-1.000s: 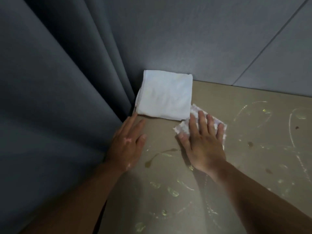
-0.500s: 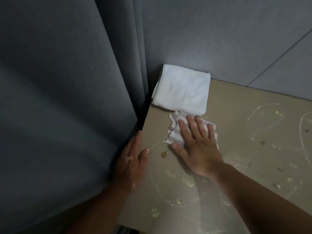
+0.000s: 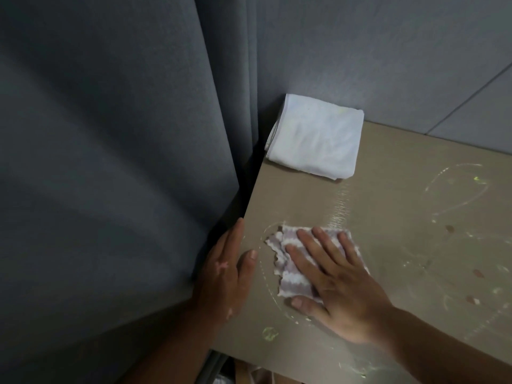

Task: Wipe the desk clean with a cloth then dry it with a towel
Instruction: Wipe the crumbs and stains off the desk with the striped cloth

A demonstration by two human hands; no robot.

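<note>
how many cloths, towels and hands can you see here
cloths: 1, the striped cloth
towels: 1, the white towel
hands: 2, left hand and right hand
total: 4

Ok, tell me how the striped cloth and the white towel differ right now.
Pattern: the striped cloth has purplish and white bands; the white towel is plain. Pose: the cloth lies flat and rumpled, while the towel is neatly folded. Use: the right hand presses flat on the cloth; the towel sits untouched in the far corner by the wall. Both lie on the desk.
</note>
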